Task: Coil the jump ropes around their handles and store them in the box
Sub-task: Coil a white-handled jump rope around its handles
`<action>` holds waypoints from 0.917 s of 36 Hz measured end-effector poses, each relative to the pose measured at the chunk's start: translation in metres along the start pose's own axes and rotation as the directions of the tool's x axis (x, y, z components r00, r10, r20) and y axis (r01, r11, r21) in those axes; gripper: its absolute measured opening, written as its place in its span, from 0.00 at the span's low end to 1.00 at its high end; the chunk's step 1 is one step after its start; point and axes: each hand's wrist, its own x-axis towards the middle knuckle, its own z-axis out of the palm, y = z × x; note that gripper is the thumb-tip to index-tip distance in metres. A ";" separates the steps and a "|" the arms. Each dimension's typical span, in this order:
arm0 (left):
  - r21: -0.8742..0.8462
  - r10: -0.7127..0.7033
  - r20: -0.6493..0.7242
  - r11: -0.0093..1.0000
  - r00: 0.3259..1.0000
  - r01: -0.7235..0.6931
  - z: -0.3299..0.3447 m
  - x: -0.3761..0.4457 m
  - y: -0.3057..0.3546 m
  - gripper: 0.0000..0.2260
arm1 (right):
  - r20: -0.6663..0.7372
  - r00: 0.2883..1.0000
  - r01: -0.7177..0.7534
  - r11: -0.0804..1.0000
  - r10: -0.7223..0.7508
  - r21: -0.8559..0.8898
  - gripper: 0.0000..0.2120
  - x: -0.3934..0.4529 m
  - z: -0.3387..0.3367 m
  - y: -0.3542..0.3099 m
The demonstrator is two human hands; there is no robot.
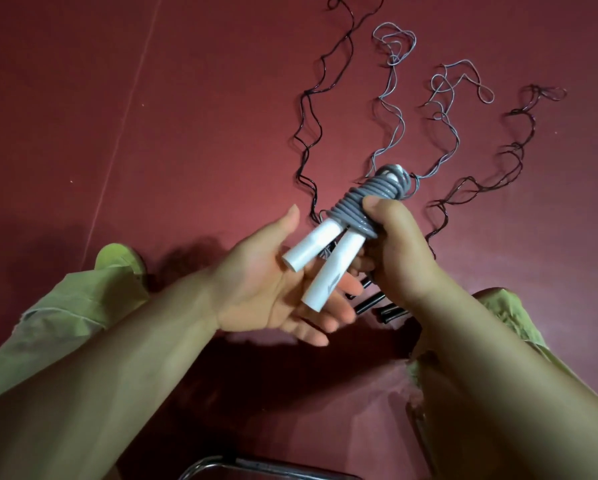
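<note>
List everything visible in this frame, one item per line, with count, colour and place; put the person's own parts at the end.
coiled jump rope: one, grey cord wound round two white handles, held above the floor
loose black ropes: at least two, wavy, lying on the floor, centre and right
loose grey ropes: two, pale, lying between the black ones
black handles: several, on the floor under the hands, partly hidden
floor: dark red, with a pale line at left
metal tube: one, chrome, bottom edge
trousers: light green, both knees
shoe: one, green, left
left hand: open, palm up under the white handles
right hand: grips the coil
</note>
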 end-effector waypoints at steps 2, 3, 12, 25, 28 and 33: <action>-0.003 0.023 0.034 1.000 0.999 -0.023 0.001 0.000 -0.001 0.36 | 0.038 0.999 0.012 1.000 -0.013 0.021 0.12 -0.001 -0.001 0.000; -0.004 0.029 0.040 1.000 0.999 -0.029 0.001 -0.001 -0.001 0.35 | 0.062 0.998 0.016 1.000 -0.017 0.021 0.14 0.000 -0.001 0.000; 0.171 0.161 -0.158 0.976 0.974 -0.133 0.004 -0.001 0.004 0.30 | 0.222 0.974 -0.001 0.975 0.051 -0.221 0.21 0.001 -0.011 -0.011; 0.294 0.270 -0.453 0.945 0.850 -0.144 0.011 0.019 0.000 0.27 | -0.038 0.996 -0.086 0.757 0.080 -0.648 0.33 -0.009 -0.025 -0.012; 0.310 0.296 -0.498 0.939 0.815 -0.151 0.015 0.023 -0.002 0.26 | -0.118 0.993 -0.092 0.727 0.015 -0.680 0.32 -0.009 -0.025 -0.006; 0.476 0.414 -0.586 0.872 0.696 -0.118 0.018 0.032 -0.003 0.25 | -0.114 0.993 -0.061 0.768 -0.016 -0.637 0.35 -0.014 -0.025 0.000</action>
